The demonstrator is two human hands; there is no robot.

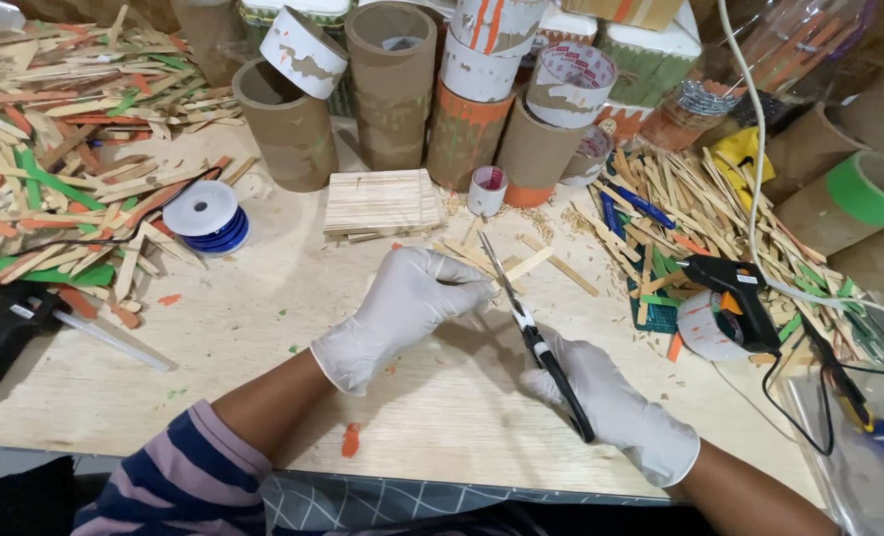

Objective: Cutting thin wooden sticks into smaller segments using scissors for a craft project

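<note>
1 head-worn camera looks steeply down and forward over the plywood table (263,328) from close range. Its near edge runs along 6 o'clock, cardboard tubes (392,84) stand at 12, and the far right is perhaps partly cropped.

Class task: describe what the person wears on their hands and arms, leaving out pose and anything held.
Both the left hand and the right hand wear thin white disposable gloves ending at the wrist. The forearms are bare. A sleeve striped dark blue and pale pink is pushed up the left arm.
</note>
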